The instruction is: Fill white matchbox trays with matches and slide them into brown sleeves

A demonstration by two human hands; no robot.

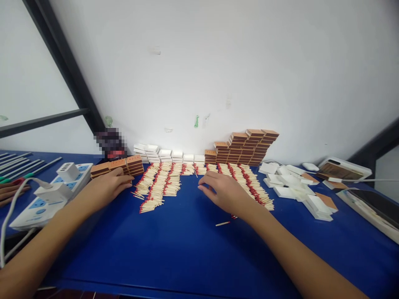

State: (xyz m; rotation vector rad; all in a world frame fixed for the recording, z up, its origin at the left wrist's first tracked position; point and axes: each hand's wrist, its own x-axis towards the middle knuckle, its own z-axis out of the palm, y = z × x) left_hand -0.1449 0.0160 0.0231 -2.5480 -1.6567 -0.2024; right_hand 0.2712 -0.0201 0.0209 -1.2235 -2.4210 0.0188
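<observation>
My left hand (107, 187) reaches to the low stack of brown matchboxes (134, 165) at the left. Its fingers are bent round a matchbox (129, 182) at the near side of that stack, mostly hidden by the hand. Over the middle of the blue table hovers my right hand (225, 193), fingers curved and thumb apart, with nothing visible between them. It is close to the rows of red-tipped matches (246, 178), partly covering them. More matches (162, 182) lie in slanting rows between the hands. One loose match (222, 224) rests below my right hand.
Against the wall stand white matchbox trays (166, 154) and a stepped stack of matchboxes (249, 147). Scattered white trays (291, 182) lie at the right, near a phone (375, 205). A power strip (71, 189) with a cable and several thin rods (23, 168) occupy the left.
</observation>
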